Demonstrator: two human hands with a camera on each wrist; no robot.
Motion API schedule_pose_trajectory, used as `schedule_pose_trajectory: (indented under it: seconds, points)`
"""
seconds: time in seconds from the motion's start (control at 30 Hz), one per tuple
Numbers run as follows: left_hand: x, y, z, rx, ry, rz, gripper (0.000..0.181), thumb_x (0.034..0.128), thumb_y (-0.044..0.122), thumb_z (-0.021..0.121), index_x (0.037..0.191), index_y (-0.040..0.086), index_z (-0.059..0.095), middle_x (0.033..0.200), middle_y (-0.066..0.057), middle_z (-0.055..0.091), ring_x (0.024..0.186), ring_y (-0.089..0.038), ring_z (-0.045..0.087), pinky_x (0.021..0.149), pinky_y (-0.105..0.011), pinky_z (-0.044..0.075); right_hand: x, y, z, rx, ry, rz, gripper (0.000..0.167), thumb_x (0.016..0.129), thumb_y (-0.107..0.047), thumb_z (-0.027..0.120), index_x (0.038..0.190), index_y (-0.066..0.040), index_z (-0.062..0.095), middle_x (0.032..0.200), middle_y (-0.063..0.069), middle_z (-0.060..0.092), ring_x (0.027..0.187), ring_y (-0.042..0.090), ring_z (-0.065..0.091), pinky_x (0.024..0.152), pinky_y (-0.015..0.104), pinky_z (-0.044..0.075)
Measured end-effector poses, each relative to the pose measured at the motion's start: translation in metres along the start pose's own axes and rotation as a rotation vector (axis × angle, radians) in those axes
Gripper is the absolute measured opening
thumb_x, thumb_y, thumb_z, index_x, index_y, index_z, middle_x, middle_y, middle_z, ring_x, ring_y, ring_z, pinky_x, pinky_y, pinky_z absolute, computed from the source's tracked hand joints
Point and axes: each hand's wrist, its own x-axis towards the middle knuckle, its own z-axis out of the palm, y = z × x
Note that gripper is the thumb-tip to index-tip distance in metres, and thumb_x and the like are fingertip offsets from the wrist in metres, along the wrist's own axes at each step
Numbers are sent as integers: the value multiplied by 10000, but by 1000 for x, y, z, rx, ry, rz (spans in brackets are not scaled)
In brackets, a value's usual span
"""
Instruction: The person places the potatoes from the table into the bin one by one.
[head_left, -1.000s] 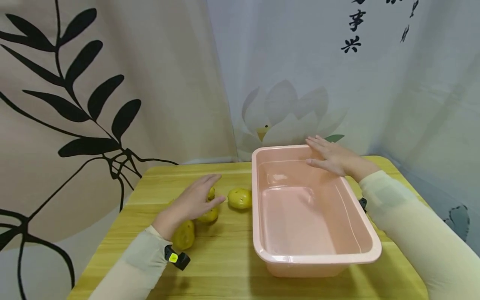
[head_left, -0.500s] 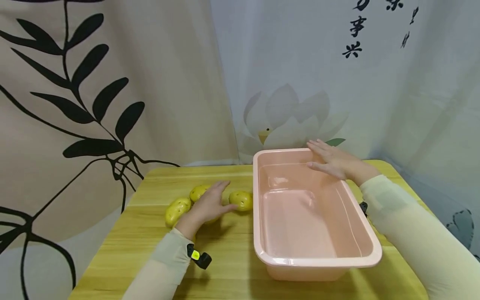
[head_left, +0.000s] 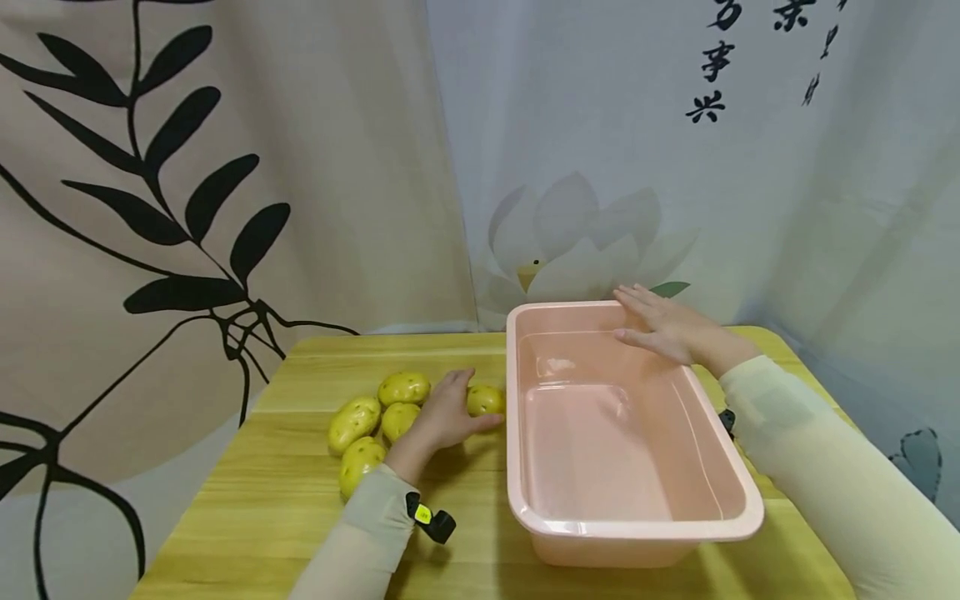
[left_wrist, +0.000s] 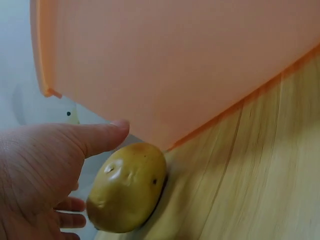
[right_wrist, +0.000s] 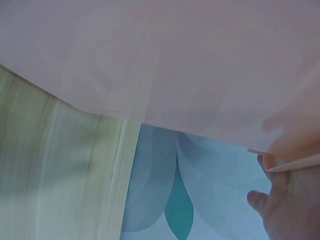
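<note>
A yellow potato (head_left: 486, 400) lies on the table just left of the pink plastic basin (head_left: 634, 528). My left hand (head_left: 446, 415) is beside this potato, thumb and fingers spread apart. In the left wrist view the potato (left_wrist: 127, 187) sits in front of the open left hand (left_wrist: 42, 167), with the thumb above it; whether a fingertip touches it I cannot tell. My right hand (head_left: 667, 327) holds the basin's far right rim, thumb inside the wall. The right wrist view shows fingers of the right hand (right_wrist: 292, 202) outside, under the rim.
Several more potatoes (head_left: 356, 423) lie grouped left of my left hand on the wooden table (head_left: 247, 517). Behind the table's far edge hangs a printed curtain (head_left: 360, 167). The basin's inside holds nothing visible.
My left hand has moved right, from over the grouped potatoes to the single potato by the basin, uncovering the group. My right hand has stayed on the basin's rim.
</note>
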Motion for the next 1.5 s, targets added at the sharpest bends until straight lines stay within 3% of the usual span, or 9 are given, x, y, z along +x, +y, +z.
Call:
schedule_pose_trajectory:
  seconds: [0.2, 0.47, 0.73, 0.97, 1.27, 1.5]
  points:
    - [5, -3, 11, -45, 12, -51, 1045, 742, 598, 740, 1510, 69, 269, 1506, -189, 324, 1380, -347, 307, 1098, -493, 296, -1, 0, 0, 15, -8, 13, 768, 970, -550, 439, 1551, -137, 153, 1606, 94, 86, 1459, 336, 34, 1113, 610, 119]
    - [5, -5, 23, -95, 41, -68, 964, 785, 546, 727, 1487, 37, 306, 1482, -207, 354, 1359, -359, 338, 1093, -484, 307, -1, 0, 2, 18, -24, -6, 786, 968, -564, 430, 1548, -113, 152, 1599, 129, 105, 1455, 355, 45, 1116, 605, 112]
    - [10, -2, 26, -121, 61, -130, 990, 791, 624, 670, 1475, 3, 315, 1459, -232, 377, 1336, -378, 370, 1074, -503, 331, 1, 0, -2, 21, -22, -3, 776, 973, -545, 439, 1549, -113, 147, 1595, 143, 114, 1449, 374, 61, 1116, 602, 110]
    - [9, -4, 31, -172, 88, -195, 951, 821, 571, 674, 1469, -18, 306, 1445, -247, 394, 1332, -383, 374, 1074, -509, 329, 3, 0, 1, 28, -25, 6, 778, 967, -570, 426, 1552, -140, 145, 1603, 100, 97, 1458, 337, 46, 1121, 590, 116]
    - [9, -5, 34, -249, 118, -267, 1003, 771, 572, 727, 1455, -35, 315, 1421, -248, 423, 1299, -382, 417, 1045, -511, 368, 2, -2, 0, 29, -28, -4, 765, 978, -548, 423, 1549, -118, 152, 1599, 122, 106, 1455, 352, 58, 1118, 594, 121]
    - [9, 1, 35, -390, 134, -294, 1004, 687, 481, 834, 1415, -30, 367, 1356, -228, 482, 1211, -352, 484, 994, -487, 419, -1, -1, -1, 36, -10, 13, 757, 977, -545, 427, 1550, -132, 154, 1599, 117, 109, 1457, 336, 65, 1117, 589, 133]
